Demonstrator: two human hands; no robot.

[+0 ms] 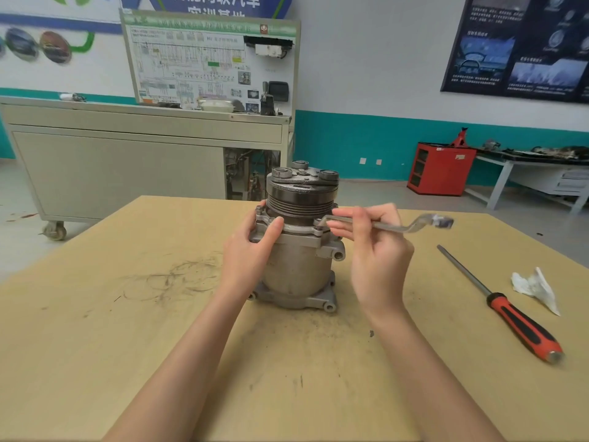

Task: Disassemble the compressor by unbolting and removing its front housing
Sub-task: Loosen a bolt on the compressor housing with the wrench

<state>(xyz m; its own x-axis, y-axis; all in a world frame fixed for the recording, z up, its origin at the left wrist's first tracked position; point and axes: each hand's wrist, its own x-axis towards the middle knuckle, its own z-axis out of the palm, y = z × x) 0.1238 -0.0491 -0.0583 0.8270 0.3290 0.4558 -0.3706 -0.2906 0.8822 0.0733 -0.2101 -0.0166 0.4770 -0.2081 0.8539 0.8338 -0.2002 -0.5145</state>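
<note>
Spanner (pixel 398 227) pinched mid-shank by the right hand (pixel 373 250), ring apparently on a flange bolt (pixel 318 231) just past the fingertips; left hand (pixel 251 247) clasps the upright compressor (pixel 298 266) beside it. Unbolting in hand: the next move likely needs a steady swing against that brace.

Compressor (pixel 299 260) stands upright, centre of table (pixel 95 314). Left hand (pixel 251 250) grips its left flange; right hand (pixel 373 250) holds a wrench (pixel 392 226) at its right flange, shaft jutting rightward: both flanks blocked. Screwdriver (pixel 510 311) and crumpled paper (pixel 535 287) lie well right, with a passable gap between them and the compressor. Open surface to the left.
</note>
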